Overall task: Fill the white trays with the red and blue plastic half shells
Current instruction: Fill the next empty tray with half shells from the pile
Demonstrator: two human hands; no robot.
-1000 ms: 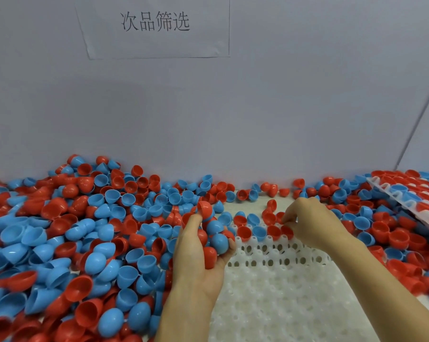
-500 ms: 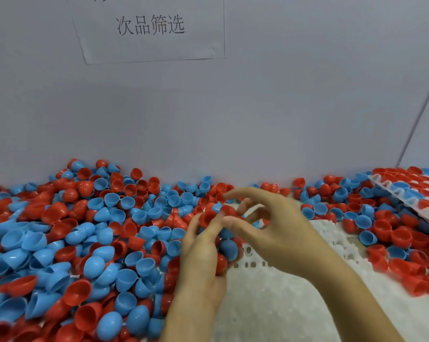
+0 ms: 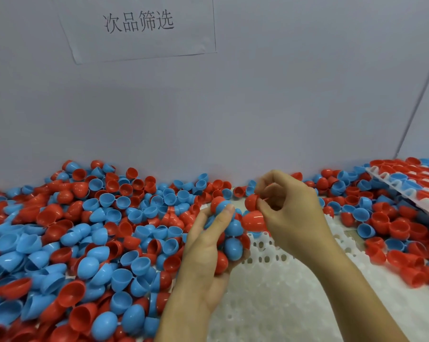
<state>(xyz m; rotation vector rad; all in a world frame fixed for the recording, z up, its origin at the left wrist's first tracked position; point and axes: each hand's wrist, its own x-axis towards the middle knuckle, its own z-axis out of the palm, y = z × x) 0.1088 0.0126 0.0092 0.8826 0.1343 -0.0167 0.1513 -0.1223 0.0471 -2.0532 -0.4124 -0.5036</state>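
Observation:
My left hand cups a handful of red and blue half shells, fingers curled round them, just left of the white tray. My right hand is raised beside it and pinches a red half shell between thumb and fingertips. Another red shell sits just under that hand at the top of the handful. The tray lies below both hands, its near cups bare. A big loose pile of red and blue shells covers the table to the left.
A filled white tray leans at the far right, loaded with red and blue shells. More loose shells lie right of the tray. A grey wall with a paper notice stands close behind.
My right hand left the tray's far edge, came to my left hand's handful, and now lifts off with a red shell pinched. The left hand stays in place.

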